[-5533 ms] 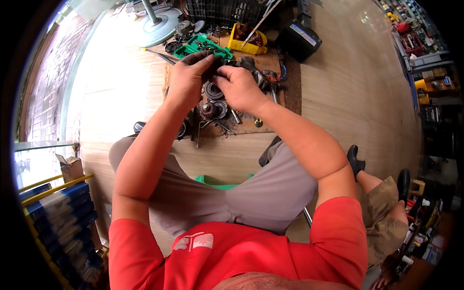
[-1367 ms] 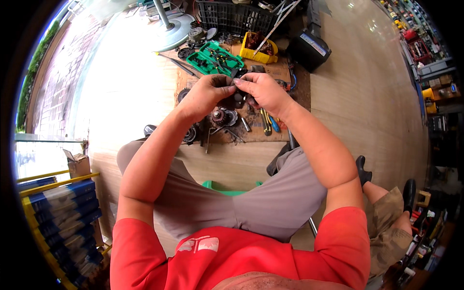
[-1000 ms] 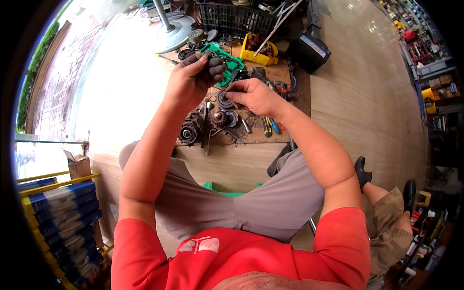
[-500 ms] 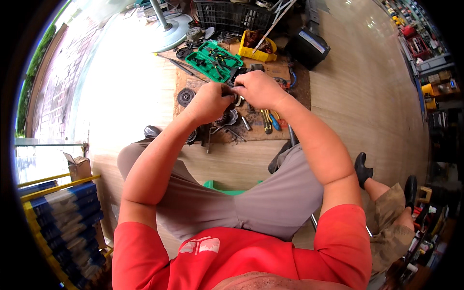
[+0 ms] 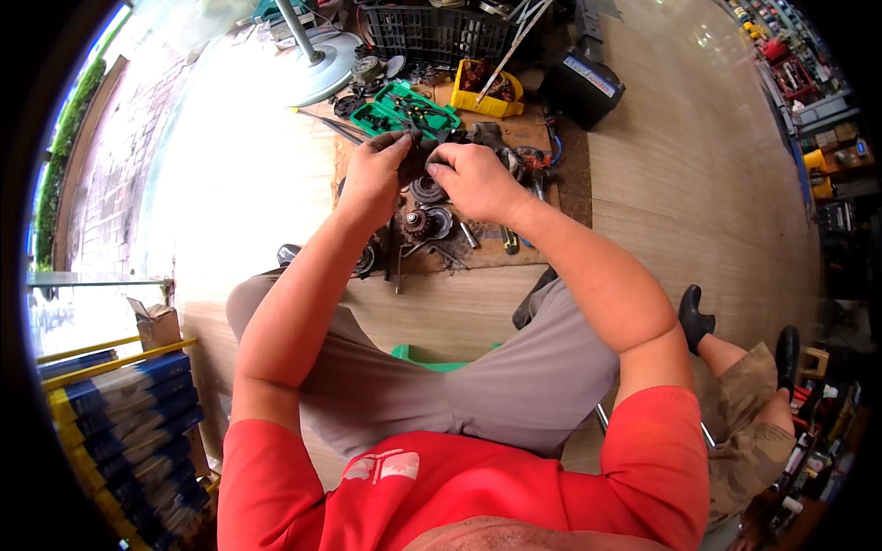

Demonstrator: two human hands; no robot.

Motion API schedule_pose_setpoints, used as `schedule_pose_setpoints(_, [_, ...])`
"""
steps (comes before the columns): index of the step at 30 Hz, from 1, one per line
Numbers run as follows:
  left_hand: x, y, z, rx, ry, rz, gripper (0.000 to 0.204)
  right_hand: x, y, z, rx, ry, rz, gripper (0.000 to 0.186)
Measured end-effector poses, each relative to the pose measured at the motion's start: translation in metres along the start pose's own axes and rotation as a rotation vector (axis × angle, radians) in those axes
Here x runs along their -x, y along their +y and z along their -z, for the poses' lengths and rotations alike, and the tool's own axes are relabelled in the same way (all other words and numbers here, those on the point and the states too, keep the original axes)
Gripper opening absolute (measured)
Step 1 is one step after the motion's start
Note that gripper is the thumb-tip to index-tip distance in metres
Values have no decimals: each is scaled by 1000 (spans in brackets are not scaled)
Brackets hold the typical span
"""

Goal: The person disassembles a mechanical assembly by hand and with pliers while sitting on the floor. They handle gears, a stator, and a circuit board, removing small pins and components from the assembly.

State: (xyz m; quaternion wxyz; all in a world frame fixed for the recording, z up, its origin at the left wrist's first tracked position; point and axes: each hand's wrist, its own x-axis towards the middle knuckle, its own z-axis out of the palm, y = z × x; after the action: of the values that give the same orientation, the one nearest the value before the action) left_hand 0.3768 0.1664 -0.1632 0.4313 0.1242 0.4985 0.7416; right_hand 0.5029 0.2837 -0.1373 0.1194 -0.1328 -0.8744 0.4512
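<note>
Over the cardboard mat (image 5: 574,202), my left hand (image 5: 375,174) is closed, fingertips pressed against a dark, blackened piece (image 5: 418,151) whose kind I cannot make out. My right hand (image 5: 473,179) faces it, thumb and fingers pinched together close by; whatever lies in that pinch is hidden. Just below the hands are a round dark ringed part (image 5: 426,190) and a greasy machine part (image 5: 418,222) with a shaft. A metal socket-like cylinder (image 5: 469,235) lies to their right. Beyond the hands rests an opened green tool case (image 5: 395,108) with dark tools in it.
A yellow bin (image 5: 482,103) with reddish-brown parts and a black battery-like box (image 5: 581,89) stand at the back. Behind them is a black crate (image 5: 441,37). A round pale stand base (image 5: 322,69) sits far left. Another person's legs (image 5: 740,386) are at right.
My hands have drawn slightly apart, the left one moving up and left. The round ringed part and the shafted part beneath them now show more fully.
</note>
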Motion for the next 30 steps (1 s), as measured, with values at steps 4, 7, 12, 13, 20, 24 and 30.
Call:
schedule_pose_setpoints(4, [8,9,-10,155,-35,9,27,-1,2,-1,-46,24,4,19])
schedule_pose_setpoints(7, [10,13,-12,207,-22,-8,29,0,2,-1,-45,-10,-5,19])
schedule_pose_setpoints(12, [4,12,-4,288,-35,-76,35,3,1,-5,12,-56,14,19])
schedule_pose_setpoints(13, [4,13,-5,297,-45,-77,36,4,-1,-5,4,-58,22,19])
schedule_pose_setpoints(20, [9,21,-8,285,-46,-75,33,0,1,-7,13,-87,27,20])
schedule_pose_setpoints(24, [8,24,-1,273,-144,-49,29,-3,-1,1,64,-129,54,18])
schedule_pose_setpoints(30, [13,25,-6,165,-294,67,26,-9,10,35,291,-200,129,19])
